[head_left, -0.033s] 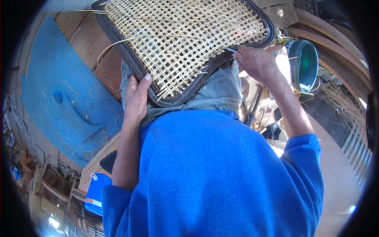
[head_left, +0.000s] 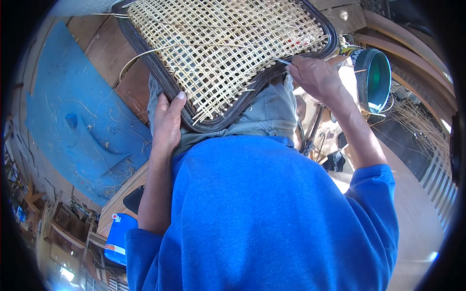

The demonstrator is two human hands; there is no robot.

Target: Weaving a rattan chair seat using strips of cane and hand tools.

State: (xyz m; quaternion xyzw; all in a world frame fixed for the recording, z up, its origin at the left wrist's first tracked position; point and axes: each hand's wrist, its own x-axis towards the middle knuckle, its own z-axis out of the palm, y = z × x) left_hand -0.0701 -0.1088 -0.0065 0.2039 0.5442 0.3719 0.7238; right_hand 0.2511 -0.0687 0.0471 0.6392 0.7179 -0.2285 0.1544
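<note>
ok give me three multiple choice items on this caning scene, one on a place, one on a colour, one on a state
1. Where is the left hand?
A. on the dark frame's lower left edge
B. inside the green bucket
C. flat on the blue mat

2. What colour is the bucket's inside?
A. red
B. green
C. white

3. How is the right hand?
A. open and empty
B. out of view
C. pinched on a thin cane strand

Answers: 1 A, its fingers wrap that edge. 2 B, the inner wall shows green. 3 C, the strand sticks out from the fingertips at the frame's rim.
</note>
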